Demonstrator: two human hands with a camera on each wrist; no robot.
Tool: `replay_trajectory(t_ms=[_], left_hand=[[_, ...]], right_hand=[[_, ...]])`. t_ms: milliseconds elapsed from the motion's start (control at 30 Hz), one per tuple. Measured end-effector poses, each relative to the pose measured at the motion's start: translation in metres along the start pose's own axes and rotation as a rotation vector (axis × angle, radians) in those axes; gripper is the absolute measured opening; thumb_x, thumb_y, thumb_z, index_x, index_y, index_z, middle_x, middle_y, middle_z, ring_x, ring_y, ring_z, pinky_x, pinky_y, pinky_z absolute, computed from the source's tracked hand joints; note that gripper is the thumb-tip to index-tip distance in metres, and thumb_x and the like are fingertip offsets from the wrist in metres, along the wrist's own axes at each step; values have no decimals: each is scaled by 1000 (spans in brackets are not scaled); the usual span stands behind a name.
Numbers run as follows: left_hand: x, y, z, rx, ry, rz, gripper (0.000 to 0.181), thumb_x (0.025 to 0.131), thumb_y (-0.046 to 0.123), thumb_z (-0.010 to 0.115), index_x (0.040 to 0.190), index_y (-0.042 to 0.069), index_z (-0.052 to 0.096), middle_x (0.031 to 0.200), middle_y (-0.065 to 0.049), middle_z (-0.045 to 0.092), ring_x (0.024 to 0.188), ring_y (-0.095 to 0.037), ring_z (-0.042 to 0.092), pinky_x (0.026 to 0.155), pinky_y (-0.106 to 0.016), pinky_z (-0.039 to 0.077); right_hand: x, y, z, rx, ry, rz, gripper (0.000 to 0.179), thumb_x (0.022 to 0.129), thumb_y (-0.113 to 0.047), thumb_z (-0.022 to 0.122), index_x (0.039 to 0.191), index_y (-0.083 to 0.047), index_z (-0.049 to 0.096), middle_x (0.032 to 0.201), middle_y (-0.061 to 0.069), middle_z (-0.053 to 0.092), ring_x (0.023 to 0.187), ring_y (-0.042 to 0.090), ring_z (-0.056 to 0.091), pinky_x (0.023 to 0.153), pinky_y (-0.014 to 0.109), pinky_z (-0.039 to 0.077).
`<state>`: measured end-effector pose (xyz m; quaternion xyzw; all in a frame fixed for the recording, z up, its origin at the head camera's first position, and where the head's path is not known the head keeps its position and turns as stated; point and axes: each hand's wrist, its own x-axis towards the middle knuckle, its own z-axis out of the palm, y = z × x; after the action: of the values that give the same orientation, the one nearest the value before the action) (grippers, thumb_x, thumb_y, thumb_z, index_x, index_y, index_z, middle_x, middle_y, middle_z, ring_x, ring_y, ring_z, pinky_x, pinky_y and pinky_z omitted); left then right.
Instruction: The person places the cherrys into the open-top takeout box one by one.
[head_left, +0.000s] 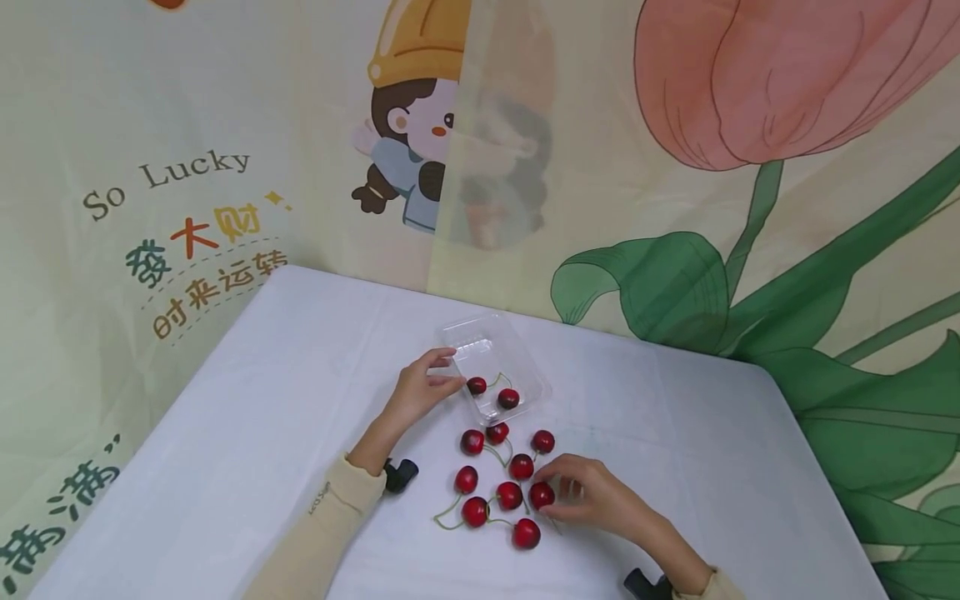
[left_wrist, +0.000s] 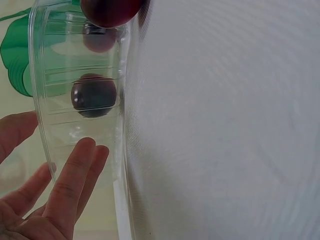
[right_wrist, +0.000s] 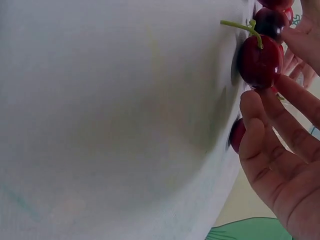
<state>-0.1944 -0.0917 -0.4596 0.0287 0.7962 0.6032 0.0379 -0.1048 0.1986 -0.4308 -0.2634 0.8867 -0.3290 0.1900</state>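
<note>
My left hand (head_left: 423, 385) is at the left side of a clear plastic container (head_left: 528, 367). In the left wrist view, its straight fingers (left_wrist: 70, 185) rest against the container's wall, with the thumb near the rim. Two cherries (head_left: 508, 398) lie inside, one beside my thumb. My right hand (head_left: 592, 496) is over the right edge of a loose group of cherries, with thumb and index finger on either side of a dark red cherry (head_left: 542, 495). In the right wrist view, that cherry (right_wrist: 261, 62) shows a green stem, and the fingertips pinch it close over the cloth.
Several stemmed cherries (head_left: 476, 512) are spread on the white tablecloth (head_left: 360, 333) in front of the container. Black wrist mounts (head_left: 402, 476) sit at both wrists. A printed curtain (head_left: 315, 167) hangs behind the table.
</note>
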Motion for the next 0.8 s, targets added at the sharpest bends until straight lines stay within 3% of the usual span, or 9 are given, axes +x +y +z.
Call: replay_trajectory(t_ms=[500, 800], left_hand=[[1, -2, 0, -22, 3, 19, 54, 87, 12, 74, 136, 4, 53, 129, -23, 57, 107, -37, 65, 86, -41, 57], [2, -2, -1, -22, -8, 29, 54, 88, 13, 73, 136, 3, 52, 129, -23, 57, 107, -36, 65, 88, -42, 56]], right_hand=[[1, 10, 10, 23, -24, -96, 27, 83, -12, 78, 108, -9, 70, 102, -1, 66, 77, 5, 56, 67, 22, 54], [-7, 4, -4, 9, 33, -64, 28, 82, -13, 79, 109, -10, 69, 101, -1, 66, 80, 7, 60, 70, 27, 58]])
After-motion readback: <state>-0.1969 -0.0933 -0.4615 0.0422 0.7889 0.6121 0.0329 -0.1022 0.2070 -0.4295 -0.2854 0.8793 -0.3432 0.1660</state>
